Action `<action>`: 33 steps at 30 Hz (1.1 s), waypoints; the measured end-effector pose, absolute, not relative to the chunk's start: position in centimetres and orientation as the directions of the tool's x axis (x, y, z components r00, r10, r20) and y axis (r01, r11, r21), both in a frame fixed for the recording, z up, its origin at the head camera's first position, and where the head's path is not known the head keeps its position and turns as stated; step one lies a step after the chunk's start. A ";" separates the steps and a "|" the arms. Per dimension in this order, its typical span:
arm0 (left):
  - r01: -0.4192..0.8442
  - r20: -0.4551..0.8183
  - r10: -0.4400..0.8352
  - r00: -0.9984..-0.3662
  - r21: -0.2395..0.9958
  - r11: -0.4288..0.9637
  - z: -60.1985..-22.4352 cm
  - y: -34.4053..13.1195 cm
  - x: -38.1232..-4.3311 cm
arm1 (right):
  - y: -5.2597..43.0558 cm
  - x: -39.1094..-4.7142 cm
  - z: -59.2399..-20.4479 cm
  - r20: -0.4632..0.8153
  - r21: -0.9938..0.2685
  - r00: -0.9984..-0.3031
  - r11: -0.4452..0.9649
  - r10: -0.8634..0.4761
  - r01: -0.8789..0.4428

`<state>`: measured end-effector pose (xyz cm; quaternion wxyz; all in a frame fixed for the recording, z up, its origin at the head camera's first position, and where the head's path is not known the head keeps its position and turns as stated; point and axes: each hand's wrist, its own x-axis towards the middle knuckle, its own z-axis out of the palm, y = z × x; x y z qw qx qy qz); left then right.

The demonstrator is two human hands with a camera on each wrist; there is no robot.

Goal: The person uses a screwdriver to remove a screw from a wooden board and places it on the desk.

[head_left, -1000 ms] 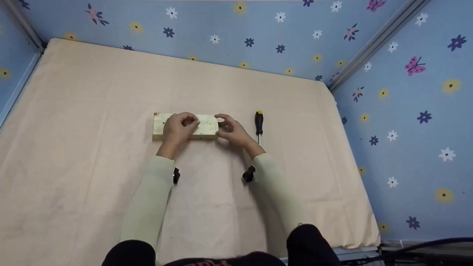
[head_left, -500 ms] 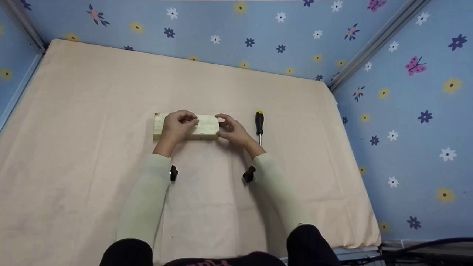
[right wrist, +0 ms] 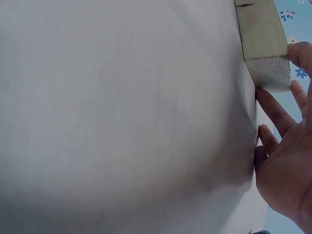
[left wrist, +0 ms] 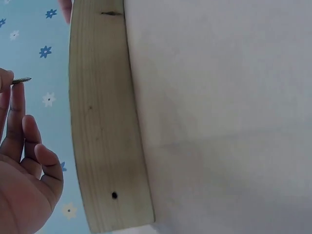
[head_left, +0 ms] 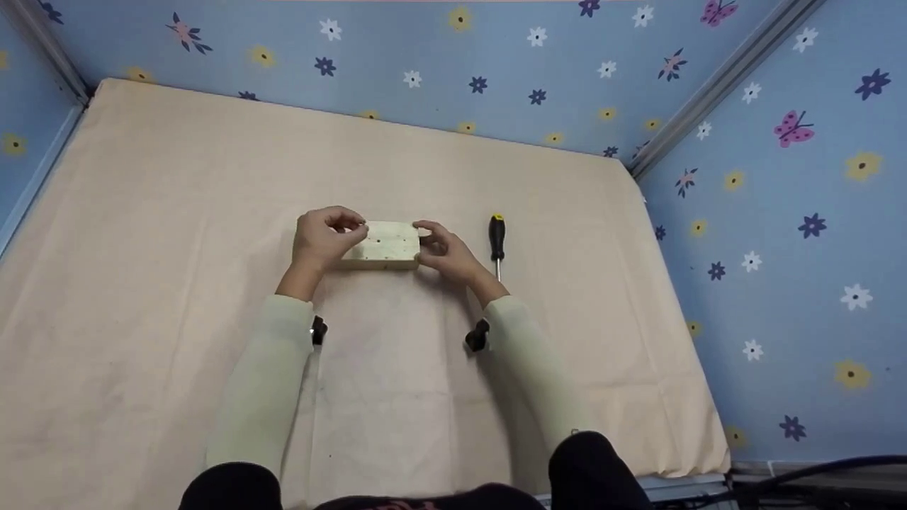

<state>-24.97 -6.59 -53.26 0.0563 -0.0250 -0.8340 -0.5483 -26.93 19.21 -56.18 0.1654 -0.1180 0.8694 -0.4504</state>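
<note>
A pale wooden block (head_left: 392,244) lies lengthwise on the cloth, with small dark spots on its top. My left hand (head_left: 319,239) hovers over the block's left part and hides it in the head view. Between its thumb and forefinger it pinches a screw (left wrist: 22,80), whose threaded, pointed end sticks out in the left wrist view. A dark hole (left wrist: 114,195) shows in the block's long side there. At the block's right end my right hand (head_left: 453,253) holds the corners between thumb and fingers.
A screwdriver (head_left: 497,237) with a black and yellow handle lies right of the block, its shaft toward the right forearm. Beige cloth (head_left: 212,177) covers the table. Blue flowered walls (head_left: 439,57) stand behind and at the sides.
My left hand has moved left along the block with the screw, uncovering more of the block's middle. The right hand stays at the right end, and the block has not moved.
</note>
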 end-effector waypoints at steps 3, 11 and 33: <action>0.121 0.143 -0.017 -0.990 0.890 0.439 -52.9 -7.3 -24.9 | 19.2 -26.9 -56.2 -0.182 -0.826 -0.917 0.561 -0.355 -0.054; 0.102 0.149 -0.047 -0.988 0.844 0.526 -52.8 -10.2 -24.8 | 19.2 -26.7 -56.1 -0.166 -0.813 -0.919 0.577 -0.357 -0.077; -0.132 -0.061 -0.125 -0.990 0.691 0.711 -54.4 -18.1 -23.3 | 19.2 -26.6 -56.1 -0.180 -0.814 -0.911 0.576 -0.371 -0.074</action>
